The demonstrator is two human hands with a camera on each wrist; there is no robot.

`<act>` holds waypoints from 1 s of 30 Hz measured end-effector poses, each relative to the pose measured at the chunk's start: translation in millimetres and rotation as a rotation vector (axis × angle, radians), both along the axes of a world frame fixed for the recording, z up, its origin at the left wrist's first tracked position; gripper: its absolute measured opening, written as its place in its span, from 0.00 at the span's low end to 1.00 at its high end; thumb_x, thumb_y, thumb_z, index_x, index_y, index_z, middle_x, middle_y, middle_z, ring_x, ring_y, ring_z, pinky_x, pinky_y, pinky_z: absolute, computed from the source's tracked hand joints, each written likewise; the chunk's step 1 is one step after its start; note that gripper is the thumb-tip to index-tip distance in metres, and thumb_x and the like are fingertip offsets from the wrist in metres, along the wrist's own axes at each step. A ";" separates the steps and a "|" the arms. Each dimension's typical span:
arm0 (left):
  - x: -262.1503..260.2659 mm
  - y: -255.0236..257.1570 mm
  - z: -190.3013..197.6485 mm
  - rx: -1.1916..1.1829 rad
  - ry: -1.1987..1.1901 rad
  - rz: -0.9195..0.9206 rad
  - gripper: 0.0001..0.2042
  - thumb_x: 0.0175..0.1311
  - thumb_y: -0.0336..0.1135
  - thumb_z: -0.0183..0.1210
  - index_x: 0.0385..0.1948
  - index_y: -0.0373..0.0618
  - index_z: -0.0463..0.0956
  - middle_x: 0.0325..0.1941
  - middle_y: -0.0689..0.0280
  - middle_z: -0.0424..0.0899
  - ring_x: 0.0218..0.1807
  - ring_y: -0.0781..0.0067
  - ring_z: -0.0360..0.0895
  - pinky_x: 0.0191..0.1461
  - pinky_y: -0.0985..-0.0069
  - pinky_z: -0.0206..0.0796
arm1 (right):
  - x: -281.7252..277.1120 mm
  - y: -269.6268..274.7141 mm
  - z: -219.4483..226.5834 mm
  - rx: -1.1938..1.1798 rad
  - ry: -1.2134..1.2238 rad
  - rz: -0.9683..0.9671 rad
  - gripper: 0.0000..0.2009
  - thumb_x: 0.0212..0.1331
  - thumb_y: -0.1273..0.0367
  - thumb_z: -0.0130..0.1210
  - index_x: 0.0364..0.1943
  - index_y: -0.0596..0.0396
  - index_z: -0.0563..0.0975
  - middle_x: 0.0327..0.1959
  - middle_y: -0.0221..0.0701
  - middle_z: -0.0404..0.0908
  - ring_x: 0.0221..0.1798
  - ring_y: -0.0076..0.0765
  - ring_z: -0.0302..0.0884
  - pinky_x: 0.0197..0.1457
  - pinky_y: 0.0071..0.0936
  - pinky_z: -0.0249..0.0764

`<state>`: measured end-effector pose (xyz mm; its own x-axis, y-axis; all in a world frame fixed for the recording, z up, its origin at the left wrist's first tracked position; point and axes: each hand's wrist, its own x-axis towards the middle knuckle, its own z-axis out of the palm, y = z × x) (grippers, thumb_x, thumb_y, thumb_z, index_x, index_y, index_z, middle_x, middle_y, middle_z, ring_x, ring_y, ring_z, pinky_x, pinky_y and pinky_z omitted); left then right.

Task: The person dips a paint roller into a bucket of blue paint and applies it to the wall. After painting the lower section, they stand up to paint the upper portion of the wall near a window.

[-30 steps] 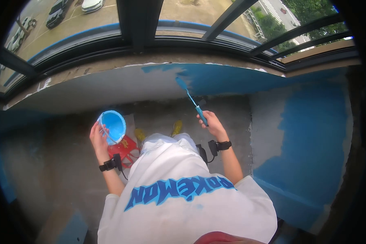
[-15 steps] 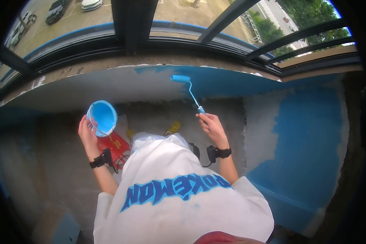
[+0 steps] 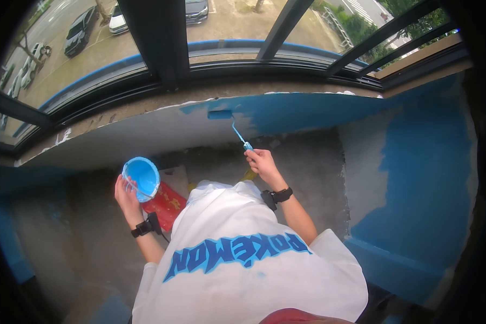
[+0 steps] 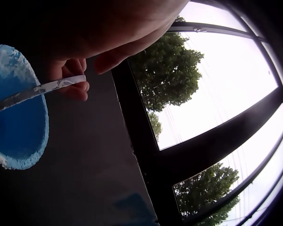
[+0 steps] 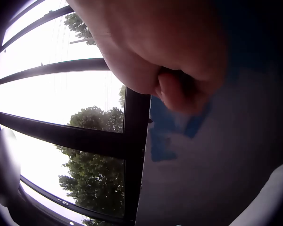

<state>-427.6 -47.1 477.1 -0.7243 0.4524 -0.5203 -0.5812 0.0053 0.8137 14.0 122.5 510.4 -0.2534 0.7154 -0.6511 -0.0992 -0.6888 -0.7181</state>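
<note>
In the head view my left hand (image 3: 127,201) holds a small blue paint bucket (image 3: 147,171), tipped so its paint-coated inside shows. The left wrist view has the fingers (image 4: 80,87) curled by the bucket's paint-flecked handle (image 4: 56,85). My right hand (image 3: 263,163) grips a paint roller by its handle (image 3: 248,146). The roller's blue sleeve (image 3: 220,115) lies level over the low wall, just under its top edge. Blue paint (image 3: 302,112) covers the wall to the right; grey surface (image 3: 119,132) shows to the left. In the right wrist view the hand (image 5: 165,52) hides the roller.
Dark window frames (image 3: 167,48) rise above the wall's ledge (image 3: 108,105). A red bag (image 3: 166,207) is on the floor below the bucket. To the right stands a partly blue side wall (image 3: 421,162). Yellow shoes (image 3: 249,175) show past the white shirt (image 3: 237,216).
The roller has turned from pointing away to lying level, then moved left along the wall. The right hand went left with it. The left hand still holds the bucket; the head view has shifted.
</note>
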 end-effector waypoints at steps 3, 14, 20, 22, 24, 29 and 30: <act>-5.4 1.0 -1.2 -0.002 0.017 -0.041 0.19 0.67 0.36 0.56 0.57 0.38 0.70 0.50 0.55 0.74 0.52 0.62 0.72 0.54 0.67 0.69 | 2.6 -7.2 17.6 0.020 -0.017 -0.046 0.08 0.67 0.68 0.56 0.33 0.60 0.76 0.23 0.23 0.71 0.15 0.10 0.55 0.15 0.16 0.46; -1.8 -10.9 -11.1 -0.005 -0.007 -0.083 0.21 0.69 0.38 0.56 0.60 0.40 0.70 0.54 0.54 0.73 0.55 0.62 0.72 0.57 0.65 0.70 | -3.3 -1.7 -11.4 0.096 -0.179 -0.129 0.12 0.66 0.68 0.57 0.25 0.59 0.73 0.20 0.22 0.70 0.14 0.11 0.57 0.14 0.17 0.46; 14.2 -3.5 3.7 -0.008 0.026 -0.130 0.19 0.70 0.37 0.55 0.58 0.37 0.69 0.52 0.55 0.74 0.53 0.64 0.73 0.56 0.67 0.69 | 7.8 -6.6 26.4 0.097 -0.110 -0.177 0.13 0.66 0.68 0.57 0.24 0.58 0.73 0.18 0.21 0.68 0.14 0.11 0.55 0.14 0.17 0.44; 14.0 -4.1 -0.9 -0.014 0.028 -0.128 0.19 0.70 0.37 0.55 0.58 0.37 0.69 0.52 0.55 0.74 0.53 0.64 0.73 0.56 0.67 0.69 | 20.3 -12.0 51.2 0.152 -0.146 -0.193 0.12 0.66 0.69 0.57 0.25 0.59 0.73 0.19 0.21 0.68 0.13 0.10 0.53 0.14 0.17 0.44; 13.7 -9.5 -5.0 -0.019 0.029 -0.117 0.19 0.70 0.37 0.54 0.58 0.37 0.69 0.52 0.55 0.74 0.53 0.64 0.73 0.56 0.67 0.69 | 23.1 -13.7 78.0 0.156 -0.148 -0.233 0.12 0.66 0.68 0.57 0.25 0.59 0.73 0.19 0.21 0.68 0.13 0.10 0.53 0.14 0.17 0.44; 11.1 -13.2 -14.5 -0.043 0.016 -0.094 0.20 0.69 0.38 0.55 0.58 0.37 0.69 0.52 0.54 0.73 0.55 0.63 0.72 0.57 0.66 0.69 | 10.5 -1.8 14.0 0.129 -0.151 -0.192 0.13 0.66 0.69 0.57 0.24 0.59 0.73 0.19 0.22 0.69 0.14 0.11 0.56 0.14 0.17 0.46; 11.7 -13.2 -12.5 -0.046 0.020 -0.099 0.20 0.69 0.38 0.55 0.58 0.37 0.69 0.52 0.54 0.73 0.55 0.63 0.72 0.57 0.66 0.69 | 10.7 2.7 -6.6 0.120 -0.173 -0.172 0.13 0.65 0.69 0.57 0.24 0.59 0.73 0.20 0.23 0.70 0.14 0.12 0.57 0.14 0.17 0.47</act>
<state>-415.8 -60.3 464.5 -0.6879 0.4983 -0.5277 -0.5596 0.0989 0.8229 24.6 125.2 503.8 -0.0140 0.8127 -0.5825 -0.0759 -0.5817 -0.8099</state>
